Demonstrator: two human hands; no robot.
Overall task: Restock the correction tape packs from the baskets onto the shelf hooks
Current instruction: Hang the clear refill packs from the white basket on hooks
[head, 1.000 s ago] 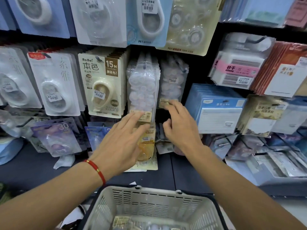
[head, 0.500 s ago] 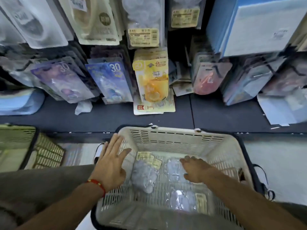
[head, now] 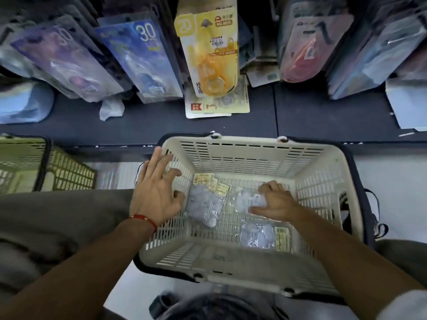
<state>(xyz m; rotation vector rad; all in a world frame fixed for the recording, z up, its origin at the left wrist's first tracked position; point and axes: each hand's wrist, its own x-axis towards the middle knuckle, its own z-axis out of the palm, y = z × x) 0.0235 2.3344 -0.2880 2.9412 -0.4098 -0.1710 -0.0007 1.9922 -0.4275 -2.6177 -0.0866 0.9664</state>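
A cream slatted basket (head: 254, 155) sits on the floor directly below the camera, its dark handles folded down around the rim. Inside lie several clear correction tape packs with yellow label cards: one pile (head: 203, 204) toward the left of the basket floor, one pack (head: 258, 234) nearer the person, and one (head: 247, 199) under the right hand.

The right hand (head: 275, 204) reaches down into the basket, fingers curled over that clear pack and pinching it against the basket floor (the plastic is crumpled and glossy, so exactly how much of it the fingers enclose is hard to tell). The left hand (head: 154, 192), with a red cord bracelet (head: 144, 219) at the wrist, hovers over the basket's left rim with fingers spread and straight, holding nothing; its thumb points toward the left pile without clearly touching it.

Beyond the basket a dark shelf ledge (head: 312, 116) runs across the view. Above it hang rows of carded packs: a yellow pack (head: 208, 49) marked 20 in the middle, blue-violet packs (head: 147, 58) marked 30 to its left, and a pack with a red item (head: 302, 54) to its right. A second, olive-green basket (head: 64, 172) stands on the floor at the left.
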